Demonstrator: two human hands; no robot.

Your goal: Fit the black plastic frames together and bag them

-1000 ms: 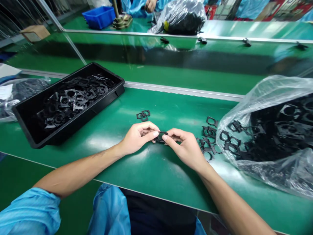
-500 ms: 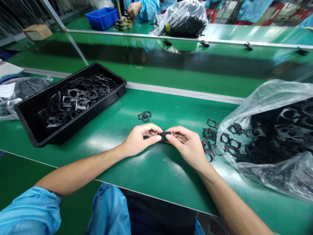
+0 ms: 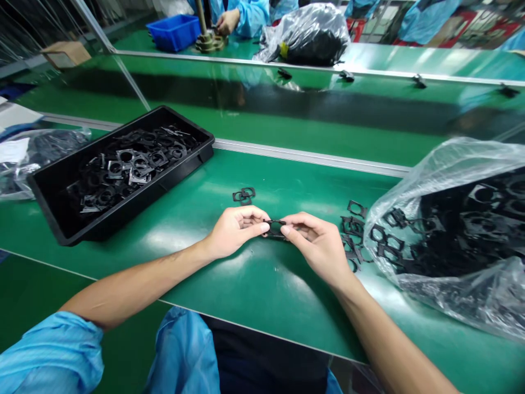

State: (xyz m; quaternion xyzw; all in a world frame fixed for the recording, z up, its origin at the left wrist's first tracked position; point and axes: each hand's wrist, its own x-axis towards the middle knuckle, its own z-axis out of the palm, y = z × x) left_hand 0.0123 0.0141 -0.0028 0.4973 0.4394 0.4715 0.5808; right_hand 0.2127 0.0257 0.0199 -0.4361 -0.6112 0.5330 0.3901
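Observation:
My left hand (image 3: 234, 230) and my right hand (image 3: 318, 244) meet over the green table (image 3: 254, 284), both pinching one small black plastic frame part (image 3: 275, 227) between thumbs and fingers. To the right lies a loose heap of the same black frame parts (image 3: 353, 236), spilling from a clear plastic bag (image 3: 459, 230) full of them. A little pair of parts (image 3: 243, 195) rests just beyond my left hand. At the left stands a black tray (image 3: 61, 227) holding several such parts.
A silver rail (image 3: 311, 157) divides my table from a green conveyor belt (image 3: 287, 109). Across it another person's hand (image 3: 225, 21) works near a blue bin (image 3: 175, 30) and a dark plastic bag (image 3: 307, 34). Another clear bag (image 3: 36, 153) lies at far left.
Both hands stay together on the part and have turned it slightly, so its ring opening shows now. The person across the belt has brought a hand toward the metal stand.

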